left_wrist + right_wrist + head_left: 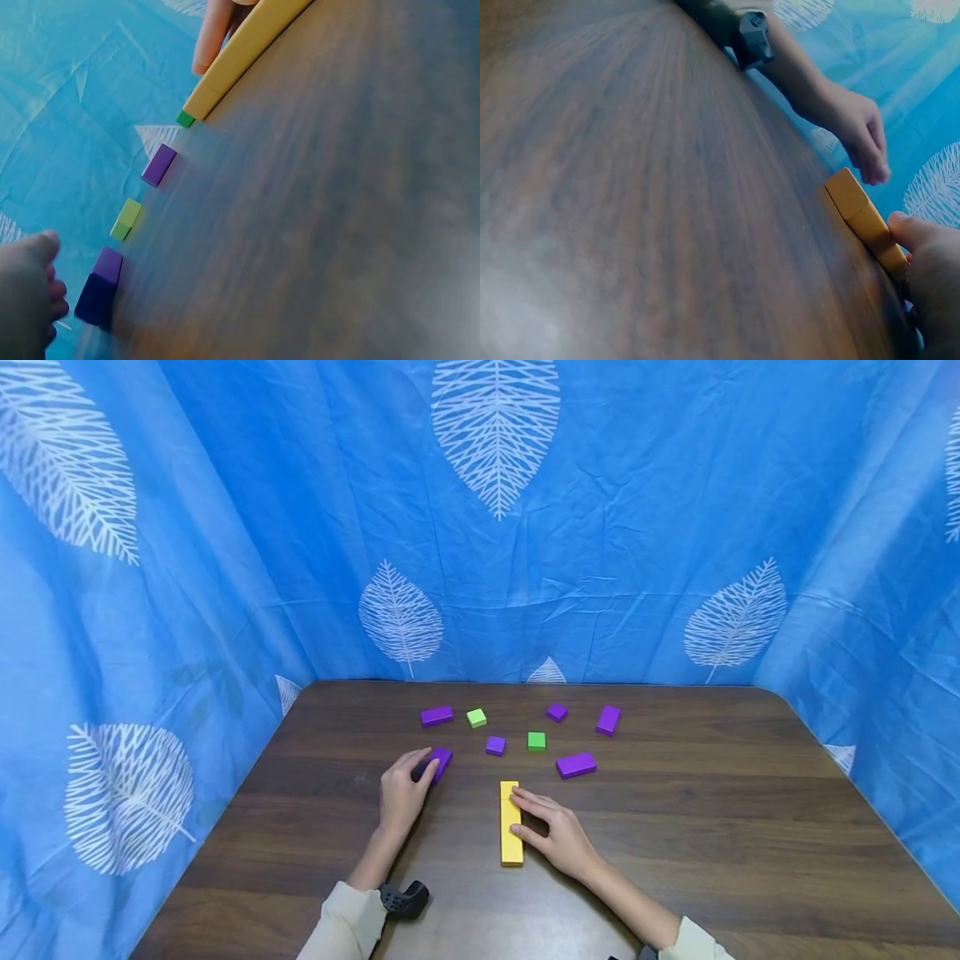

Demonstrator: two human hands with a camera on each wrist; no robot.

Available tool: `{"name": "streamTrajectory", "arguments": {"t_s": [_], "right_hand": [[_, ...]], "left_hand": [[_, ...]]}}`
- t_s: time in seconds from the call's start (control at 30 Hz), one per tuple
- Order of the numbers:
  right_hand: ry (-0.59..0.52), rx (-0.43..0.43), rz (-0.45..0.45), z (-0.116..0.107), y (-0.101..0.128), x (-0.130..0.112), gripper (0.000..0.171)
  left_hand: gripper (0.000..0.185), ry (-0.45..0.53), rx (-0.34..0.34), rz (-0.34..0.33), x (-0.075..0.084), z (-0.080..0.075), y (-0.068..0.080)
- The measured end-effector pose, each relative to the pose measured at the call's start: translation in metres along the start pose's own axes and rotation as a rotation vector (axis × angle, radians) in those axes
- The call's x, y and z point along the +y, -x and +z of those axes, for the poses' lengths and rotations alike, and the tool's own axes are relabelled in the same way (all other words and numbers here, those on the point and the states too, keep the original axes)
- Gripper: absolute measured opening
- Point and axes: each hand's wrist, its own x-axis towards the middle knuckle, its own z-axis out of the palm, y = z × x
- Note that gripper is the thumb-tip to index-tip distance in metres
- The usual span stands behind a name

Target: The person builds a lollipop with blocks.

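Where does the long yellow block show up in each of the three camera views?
Head: yellow block lies low centre on the table, the right hand against it.
Left wrist: it runs along the top edge, centre.
Right wrist: at the right edge, mid-height.
Shared landmark: the right hand touching it in every view.

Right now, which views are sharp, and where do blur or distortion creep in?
Head view: sharp, evenly lit, wide-angle bending of the dark wooden table. Left wrist view: tabletop smeared with blur, long yellow block clearer. Right wrist view: near wood soft, with pale glare at lower left.
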Motion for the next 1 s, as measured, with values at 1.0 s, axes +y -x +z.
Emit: {"name": "streamTrajectory", "arguments": {"t_s": [1.0], "right_hand": [[0.024, 0.009, 0.001, 0.0026, 0.0020, 0.0012, 0.042]], "left_hand": [[0.032, 0.040, -0.160, -0.025, 0.0007, 0.0042, 0.0089]]}}
